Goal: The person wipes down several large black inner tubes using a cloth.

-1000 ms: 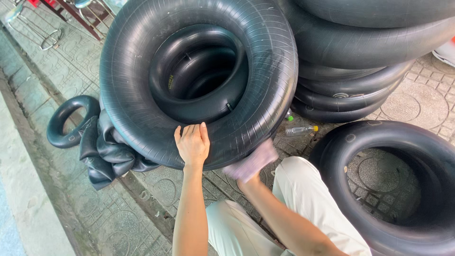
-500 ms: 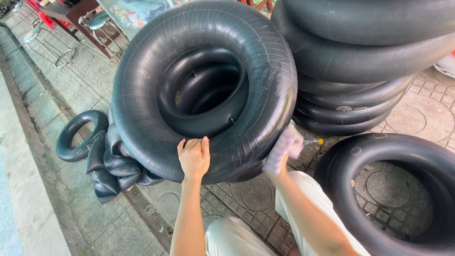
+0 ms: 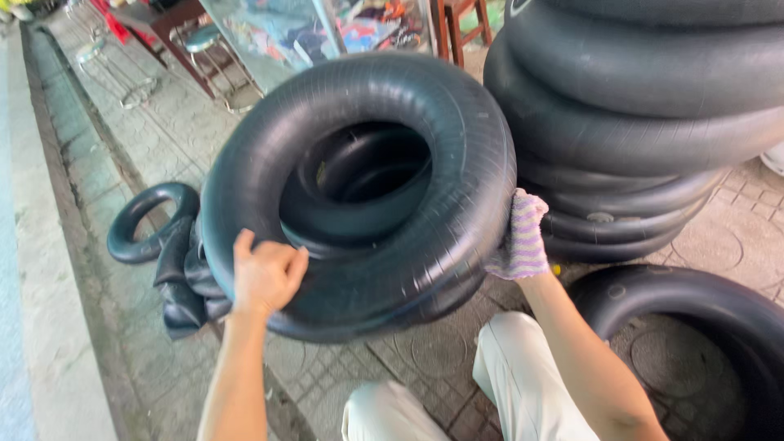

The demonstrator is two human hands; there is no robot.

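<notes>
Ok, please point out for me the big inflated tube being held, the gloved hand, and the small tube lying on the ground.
big inflated tube (image 3: 457,139): head view, upper right wall.
gloved right hand (image 3: 521,237): head view, back of glove.
small tube (image 3: 131,233): head view, left curve.

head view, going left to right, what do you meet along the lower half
small inner tube → folded flat tubes → left hand → big upright inner tube → gloved right hand → inner tube lying on the pavement

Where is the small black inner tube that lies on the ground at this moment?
In the head view the small inner tube lies left on the paving, beside the folded tubes, left of the big tube that both hands hold.
</notes>
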